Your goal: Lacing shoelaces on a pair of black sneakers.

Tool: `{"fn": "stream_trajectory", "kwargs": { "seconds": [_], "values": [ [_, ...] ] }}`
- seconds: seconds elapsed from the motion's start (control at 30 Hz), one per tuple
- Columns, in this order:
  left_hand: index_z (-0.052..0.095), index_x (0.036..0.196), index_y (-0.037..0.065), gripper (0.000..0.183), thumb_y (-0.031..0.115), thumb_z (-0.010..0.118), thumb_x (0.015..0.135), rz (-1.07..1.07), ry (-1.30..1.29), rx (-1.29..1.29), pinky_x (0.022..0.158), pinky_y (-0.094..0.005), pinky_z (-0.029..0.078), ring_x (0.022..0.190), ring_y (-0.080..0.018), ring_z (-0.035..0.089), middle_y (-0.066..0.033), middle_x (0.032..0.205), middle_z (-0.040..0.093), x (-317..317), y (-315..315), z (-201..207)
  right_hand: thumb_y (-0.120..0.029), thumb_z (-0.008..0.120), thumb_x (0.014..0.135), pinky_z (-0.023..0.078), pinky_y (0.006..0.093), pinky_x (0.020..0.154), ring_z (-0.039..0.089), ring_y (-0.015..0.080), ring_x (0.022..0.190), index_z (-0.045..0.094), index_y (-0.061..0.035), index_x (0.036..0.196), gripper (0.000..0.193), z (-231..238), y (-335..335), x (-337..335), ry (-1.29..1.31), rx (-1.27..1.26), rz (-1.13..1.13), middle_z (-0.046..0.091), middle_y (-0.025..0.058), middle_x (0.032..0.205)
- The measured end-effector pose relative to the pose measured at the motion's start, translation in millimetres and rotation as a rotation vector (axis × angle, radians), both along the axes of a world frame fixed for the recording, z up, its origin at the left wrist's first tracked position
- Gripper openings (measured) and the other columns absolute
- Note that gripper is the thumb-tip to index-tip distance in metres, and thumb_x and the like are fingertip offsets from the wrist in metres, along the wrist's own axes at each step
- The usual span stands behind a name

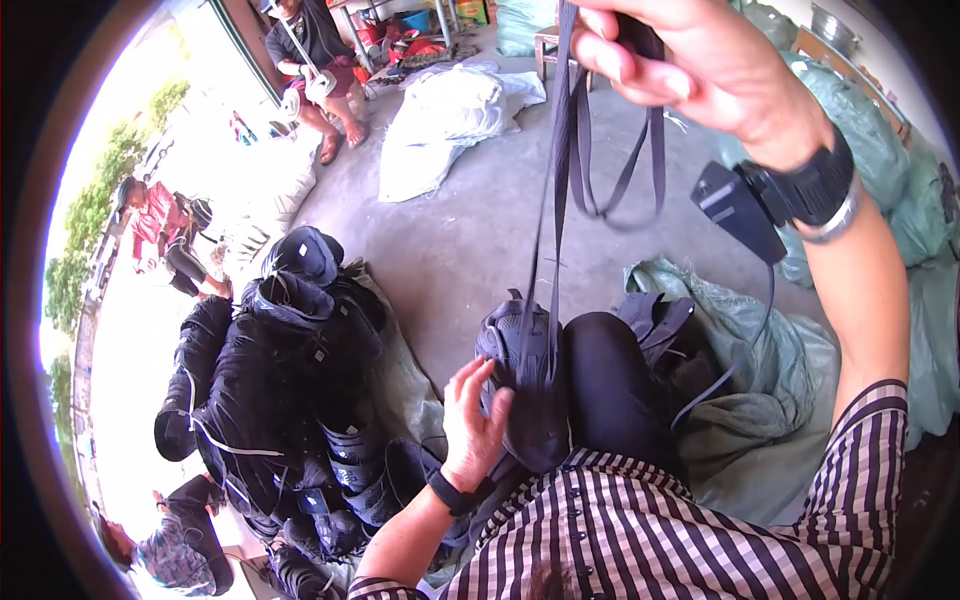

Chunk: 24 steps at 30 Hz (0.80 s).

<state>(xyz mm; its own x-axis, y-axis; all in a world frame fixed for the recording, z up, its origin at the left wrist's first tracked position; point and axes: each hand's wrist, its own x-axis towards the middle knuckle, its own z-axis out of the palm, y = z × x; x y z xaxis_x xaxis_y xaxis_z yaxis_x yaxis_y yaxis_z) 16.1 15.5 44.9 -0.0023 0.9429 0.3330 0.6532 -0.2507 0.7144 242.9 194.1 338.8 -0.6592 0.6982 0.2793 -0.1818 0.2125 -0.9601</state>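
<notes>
A dark grey-black shoe (502, 332) rests on my thigh, its front part blurred behind the hanging laces. My left hand (474, 425) lies against the shoe's left side, fingers stretched out and thumb apart. High on the upper right, my right hand (668, 75) is closed on a long black shoelace (562, 150). Straight strands run from that hand down to the shoe, and a loose loop hangs beside them. A black device (738, 212) with a cable is attached at my right wrist.
Stacks of dark shoes (260, 385) stand close on my left. More dark shoe pieces (655, 325) and a green woven sack (775, 370) lie on my right. A white sack (440, 125) is ahead, with seated people (305, 60) at the far left and left.
</notes>
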Motion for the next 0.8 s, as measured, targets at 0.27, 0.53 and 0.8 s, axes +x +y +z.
{"fn": "stream_trajectory", "kwargs": {
  "seconds": [0.27,0.53,0.8],
  "values": [
    [0.066,0.098,0.009,0.026,0.021,0.072,0.076,-0.468,0.209,-0.303,0.065,-0.0327,0.052,0.07,-0.0218,0.064,-0.0099,0.082,0.064,11.8,45.5,35.5,-0.029,0.066,0.084,0.033,0.0182,0.037,0.048,0.005,0.04,0.053,-0.0022,0.064,0.036,15.7,-89.0,-8.8,-0.063,0.337,0.045,0.055,0.003,0.054],
    [0.054,0.092,0.009,0.019,0.021,0.061,0.08,-0.492,0.518,-0.238,0.066,-0.0412,0.049,0.083,-0.0295,0.062,-0.0088,0.083,0.062,23.5,31.6,26.2,-0.023,0.073,0.078,0.04,0.0231,0.043,0.057,0.0143,0.045,0.055,-0.0006,0.062,0.033,-7.8,-108.4,2.4,-0.145,0.36,0.01,0.059,0.0083,0.056],
    [0.052,0.08,0.008,0.024,0.031,0.057,0.086,-0.275,0.365,-0.112,0.065,-0.0428,0.05,0.077,-0.0303,0.06,-0.0104,0.076,0.059,24.1,25.0,9.7,-0.022,0.08,0.072,0.038,0.0245,0.042,0.055,0.0164,0.043,0.06,-0.0006,0.062,0.031,-15.7,-115.8,4.3,-0.044,0.365,0.088,0.06,0.0068,0.056]
  ]
}}
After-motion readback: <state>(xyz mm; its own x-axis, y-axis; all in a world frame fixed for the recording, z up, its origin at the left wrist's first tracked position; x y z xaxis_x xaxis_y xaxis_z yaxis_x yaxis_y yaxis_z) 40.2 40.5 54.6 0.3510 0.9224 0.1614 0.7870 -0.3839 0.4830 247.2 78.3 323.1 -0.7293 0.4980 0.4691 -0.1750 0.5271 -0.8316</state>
